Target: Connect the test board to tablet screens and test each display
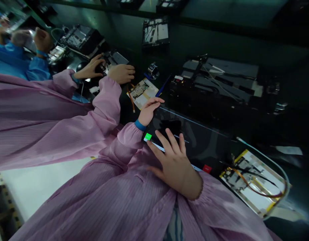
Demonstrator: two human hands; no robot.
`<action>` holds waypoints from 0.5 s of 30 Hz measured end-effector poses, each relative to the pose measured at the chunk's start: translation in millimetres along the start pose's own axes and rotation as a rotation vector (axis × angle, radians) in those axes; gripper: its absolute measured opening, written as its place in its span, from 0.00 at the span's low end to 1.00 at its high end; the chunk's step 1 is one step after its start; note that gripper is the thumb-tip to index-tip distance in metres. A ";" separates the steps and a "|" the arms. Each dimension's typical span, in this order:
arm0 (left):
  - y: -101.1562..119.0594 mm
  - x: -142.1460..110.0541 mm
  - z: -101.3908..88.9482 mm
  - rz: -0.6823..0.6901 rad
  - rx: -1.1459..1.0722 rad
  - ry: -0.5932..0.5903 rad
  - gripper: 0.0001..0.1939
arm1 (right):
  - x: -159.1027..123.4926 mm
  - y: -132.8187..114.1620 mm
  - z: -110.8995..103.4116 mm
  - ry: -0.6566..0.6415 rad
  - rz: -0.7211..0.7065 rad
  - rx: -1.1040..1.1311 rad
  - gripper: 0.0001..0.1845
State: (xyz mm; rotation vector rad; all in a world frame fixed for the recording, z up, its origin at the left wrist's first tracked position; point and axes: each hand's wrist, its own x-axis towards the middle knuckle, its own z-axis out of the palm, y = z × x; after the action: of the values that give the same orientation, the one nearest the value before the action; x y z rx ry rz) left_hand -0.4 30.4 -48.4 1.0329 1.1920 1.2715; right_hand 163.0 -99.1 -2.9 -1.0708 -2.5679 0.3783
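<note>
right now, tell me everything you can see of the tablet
The tablet is a dark, glossy slab, its long sides sloping down rightward in view, just beyond the pink gown. The screen is lit: faint, unreadable text near the middle, a green box and a red box toward opposite ends of the near edge. The left hand is at its far-left corner; the right hand spreads over the near side, contact unclear.
</note>
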 end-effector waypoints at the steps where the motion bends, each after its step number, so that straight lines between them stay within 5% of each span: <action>1: 0.0 -0.3 0.0 0.000 -0.005 -0.001 0.04 | -4.5 0.8 -3.9 0.005 0.004 0.004 0.36; 8: -1.3 -0.6 0.4 -0.008 0.015 0.017 0.05 | -44.4 18.1 -23.8 0.057 0.108 -0.012 0.30; 15: -0.3 -0.5 1.3 -0.003 0.047 0.034 0.05 | -82.1 50.8 -43.8 0.252 0.245 -0.041 0.30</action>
State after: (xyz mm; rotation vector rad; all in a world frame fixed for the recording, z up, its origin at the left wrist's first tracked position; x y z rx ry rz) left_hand 1.0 29.9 -48.5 1.0466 1.2539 1.2687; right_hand 267.0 -118.8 2.0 -1.3594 -2.2394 0.2327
